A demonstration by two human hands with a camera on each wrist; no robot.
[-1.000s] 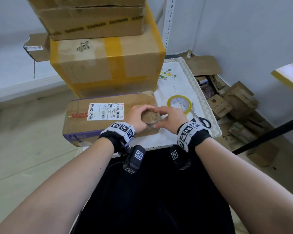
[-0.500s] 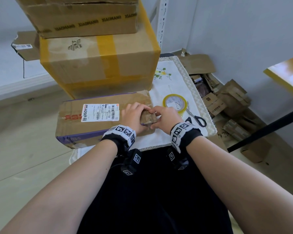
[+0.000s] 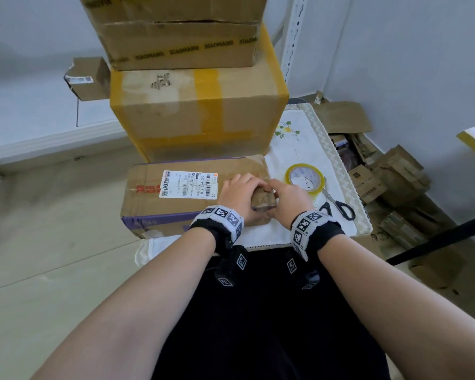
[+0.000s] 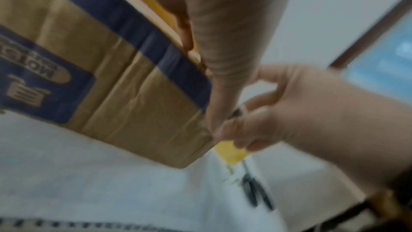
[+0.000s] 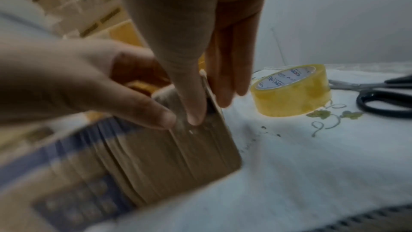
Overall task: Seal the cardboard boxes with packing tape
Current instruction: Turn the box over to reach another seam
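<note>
At centre on the cloth-covered counter (image 3: 307,157), both hands, left hand (image 3: 239,192) and right hand (image 3: 287,197), grip the flat brown cardboard box's (image 3: 176,209) right end; yellowish clear tape roll (image 3: 305,178) at three o'clock.

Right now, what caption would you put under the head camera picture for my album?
Both hands, left hand and right hand, press on the end of a labelled cardboard box, tape roll and scissors beside.
</note>
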